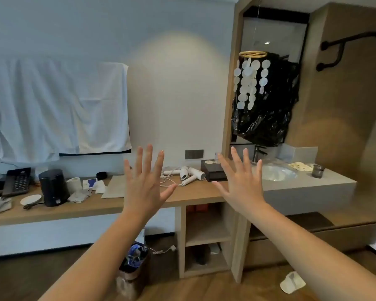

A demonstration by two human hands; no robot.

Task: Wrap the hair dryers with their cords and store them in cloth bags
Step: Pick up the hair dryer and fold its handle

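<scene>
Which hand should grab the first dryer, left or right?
Left, probably. Both are open and empty, but the dryers lie with cords and a handle end nearest the thumb of the left hand; the right hand is over by the box.

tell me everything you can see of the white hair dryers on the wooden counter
Two white plastic hair dryers lie on their sides on the wooden counter, close together, just left of a dark square box. Barrels are short and rounded; one slim handle points toward the counter's front edge. Their thin white cords trail loose and unwrapped to the left. The open left hand and right hand are held up in front, touching neither.
</scene>
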